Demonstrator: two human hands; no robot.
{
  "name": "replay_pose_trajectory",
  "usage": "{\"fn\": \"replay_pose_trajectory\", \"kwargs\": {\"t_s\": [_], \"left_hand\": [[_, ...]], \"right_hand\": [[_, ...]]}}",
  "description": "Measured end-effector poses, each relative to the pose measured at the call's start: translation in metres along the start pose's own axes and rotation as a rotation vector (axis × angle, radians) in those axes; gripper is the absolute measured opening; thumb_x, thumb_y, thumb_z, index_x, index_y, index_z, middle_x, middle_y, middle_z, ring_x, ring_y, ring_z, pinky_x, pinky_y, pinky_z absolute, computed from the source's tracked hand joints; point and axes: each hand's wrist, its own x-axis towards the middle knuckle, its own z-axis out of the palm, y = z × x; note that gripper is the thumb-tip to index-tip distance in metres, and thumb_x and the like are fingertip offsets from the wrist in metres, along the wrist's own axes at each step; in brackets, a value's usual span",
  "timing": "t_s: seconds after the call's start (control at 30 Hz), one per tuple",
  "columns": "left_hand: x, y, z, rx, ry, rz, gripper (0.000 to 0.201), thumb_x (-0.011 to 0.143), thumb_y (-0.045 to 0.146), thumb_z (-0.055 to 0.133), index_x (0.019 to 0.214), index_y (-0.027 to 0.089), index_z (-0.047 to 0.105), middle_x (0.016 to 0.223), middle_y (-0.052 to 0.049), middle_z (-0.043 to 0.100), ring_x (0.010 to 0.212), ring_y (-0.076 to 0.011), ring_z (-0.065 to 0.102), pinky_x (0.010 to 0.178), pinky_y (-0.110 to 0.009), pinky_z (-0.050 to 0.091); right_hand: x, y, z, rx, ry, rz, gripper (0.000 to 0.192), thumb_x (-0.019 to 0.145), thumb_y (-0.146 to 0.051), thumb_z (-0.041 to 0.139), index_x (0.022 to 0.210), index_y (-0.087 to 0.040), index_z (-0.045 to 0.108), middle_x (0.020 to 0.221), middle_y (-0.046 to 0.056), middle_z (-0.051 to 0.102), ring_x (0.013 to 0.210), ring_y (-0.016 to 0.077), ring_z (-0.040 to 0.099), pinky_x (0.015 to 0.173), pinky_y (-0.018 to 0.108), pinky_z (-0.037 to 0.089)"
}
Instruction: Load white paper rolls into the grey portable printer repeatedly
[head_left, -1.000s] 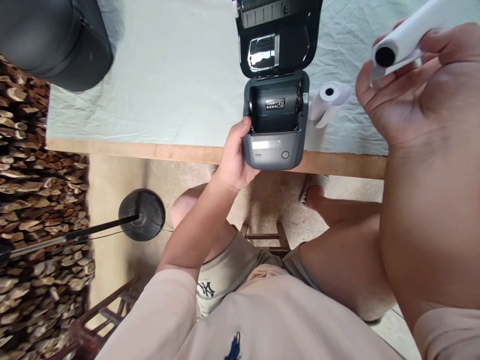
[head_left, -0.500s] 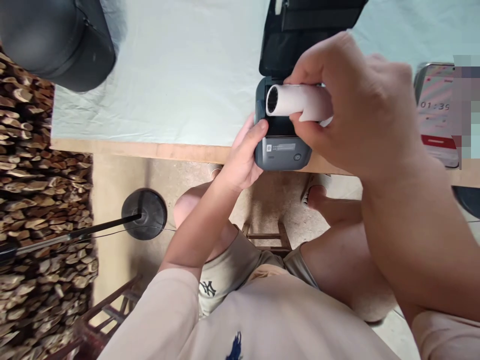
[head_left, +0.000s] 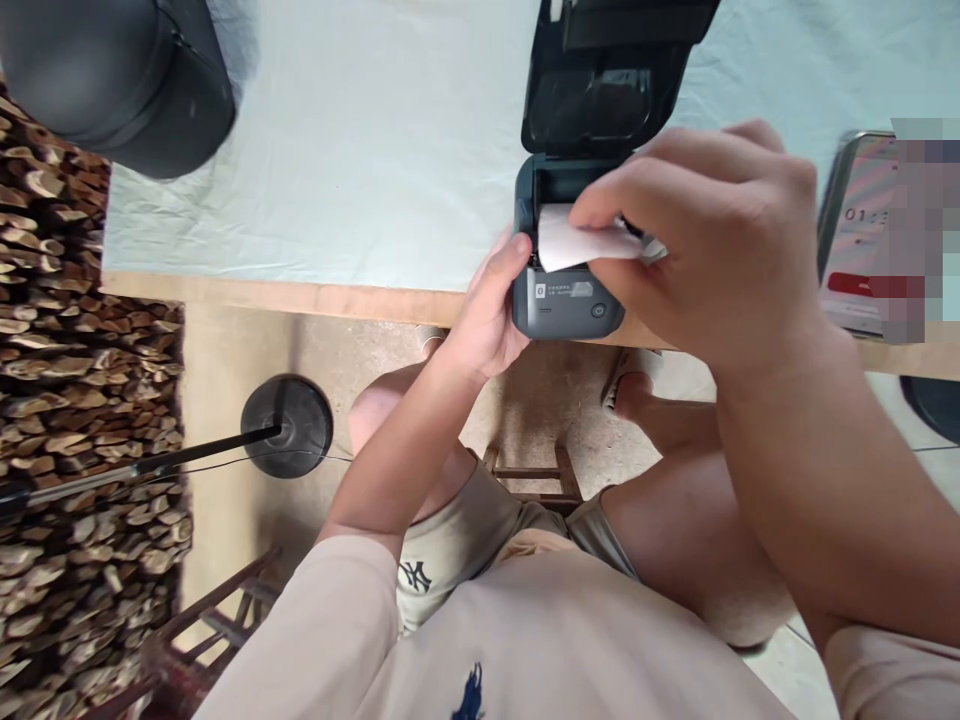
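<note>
A small dark grey label printer sits at the table's near edge with its lid flipped open and back. My left hand grips the printer's left side. My right hand holds a white paper roll down in the printer's open bay, fingers over the roll's top and right end. The right part of the bay is hidden by my right hand.
The table has a pale cloth and a wooden front edge. A phone lies at the right of the printer. A dark round bag sits at the far left corner. Below are a stand base and a wooden stool.
My right hand brought the paper roll from the upper right down to the printer and lowered it into the open bay. My left hand stayed on the printer's side.
</note>
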Motion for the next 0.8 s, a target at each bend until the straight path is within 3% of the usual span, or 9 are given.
{"fn": "replay_pose_trajectory", "kwargs": {"t_s": [0.07, 0.17, 0.23, 0.3, 0.37, 0.43, 0.53, 0.67, 0.8], "left_hand": [[-0.001, 0.001, 0.0, -0.001, -0.008, 0.021, 0.029, 0.098, 0.048, 0.054, 0.104, 0.02, 0.063, 0.103, -0.007, 0.07, 0.143, -0.0293, 0.051, 0.115, -0.039, 0.052], [-0.004, 0.002, 0.0, 0.03, -0.011, 0.037, 0.018, 0.094, 0.035, 0.063, 0.105, 0.02, 0.061, 0.094, -0.002, 0.067, 0.133, -0.028, 0.06, 0.106, -0.037, 0.058], [-0.004, 0.002, -0.001, 0.069, -0.008, 0.043, 0.018, 0.091, 0.026, 0.065, 0.108, 0.02, 0.06, 0.093, -0.001, 0.067, 0.129, -0.0268, 0.064, 0.101, -0.036, 0.06], [-0.004, 0.001, -0.002, 0.11, -0.017, 0.054, 0.023, 0.088, 0.024, 0.068, 0.11, 0.02, 0.06, 0.096, -0.001, 0.069, 0.13, -0.0278, 0.063, 0.102, -0.038, 0.061], [-0.004, 0.0, -0.003, 0.141, -0.024, 0.072, 0.031, 0.082, 0.022, 0.073, 0.111, 0.021, 0.061, 0.1, -0.002, 0.07, 0.134, -0.03, 0.06, 0.106, -0.041, 0.059], [-0.004, 0.0, -0.003, 0.158, -0.026, 0.077, 0.041, 0.076, 0.019, 0.078, 0.114, 0.022, 0.062, 0.103, -0.002, 0.07, 0.136, -0.0324, 0.058, 0.11, -0.044, 0.057], [-0.005, 0.0, -0.003, 0.141, -0.011, 0.05, 0.056, 0.069, 0.015, 0.082, 0.12, 0.023, 0.061, 0.107, -0.002, 0.069, 0.14, -0.035, 0.054, 0.113, -0.046, 0.055], [-0.006, 0.0, -0.005, 0.114, 0.026, 0.017, 0.059, 0.066, 0.011, 0.083, 0.119, 0.025, 0.061, 0.111, -0.001, 0.069, 0.141, -0.0347, 0.053, 0.113, -0.046, 0.055], [-0.006, -0.002, -0.009, 0.089, 0.01, 0.038, 0.044, 0.073, 0.016, 0.08, 0.113, 0.024, 0.063, 0.118, -0.001, 0.069, 0.146, -0.0318, 0.048, 0.115, -0.042, 0.054]], "right_hand": [[-0.003, 0.0, 0.005, 0.069, 0.073, -0.085, 0.009, 0.084, -0.023, 0.055, 0.083, -0.024, 0.064, 0.088, -0.003, 0.069, 0.083, 0.0165, 0.063, 0.081, 0.036, 0.042], [-0.005, 0.002, 0.008, 0.163, 0.063, -0.15, 0.008, 0.085, -0.033, 0.061, 0.086, -0.026, 0.066, 0.093, -0.005, 0.071, 0.095, 0.0186, 0.067, 0.085, 0.038, 0.045], [-0.004, 0.003, 0.006, 0.256, 0.077, -0.128, 0.016, 0.087, -0.039, 0.06, 0.085, -0.024, 0.064, 0.086, -0.003, 0.069, 0.093, 0.0169, 0.067, 0.087, 0.038, 0.048], [-0.003, 0.004, 0.004, 0.332, 0.181, -0.045, 0.018, 0.089, -0.039, 0.055, 0.085, -0.022, 0.062, 0.084, 0.001, 0.065, 0.092, 0.0152, 0.065, 0.082, 0.034, 0.05], [-0.002, 0.005, 0.002, 0.349, 0.303, 0.136, 0.021, 0.087, -0.039, 0.054, 0.097, -0.021, 0.062, 0.099, 0.005, 0.063, 0.1, 0.0158, 0.063, 0.08, 0.03, 0.051], [-0.001, 0.007, 0.002, 0.378, 0.332, 0.283, 0.038, 0.085, -0.039, 0.055, 0.12, -0.025, 0.058, 0.127, 0.004, 0.056, 0.121, 0.018, 0.059, 0.087, 0.03, 0.053], [0.002, 0.009, 0.005, 0.545, 0.292, 0.272, 0.053, 0.086, -0.041, 0.05, 0.138, -0.035, 0.043, 0.149, -0.003, 0.042, 0.137, 0.0174, 0.054, 0.099, 0.032, 0.052], [0.007, 0.01, 0.007, 0.501, 0.346, 0.371, 0.04, 0.091, -0.042, 0.034, 0.126, -0.028, 0.049, 0.134, 0.003, 0.048, 0.111, 0.0158, 0.065, 0.084, 0.031, 0.057], [0.008, 0.008, 0.006, 0.553, 0.285, 0.358, 0.03, 0.087, -0.036, 0.043, 0.11, -0.021, 0.054, 0.115, 0.005, 0.056, 0.105, 0.0153, 0.064, 0.085, 0.031, 0.055]]}}
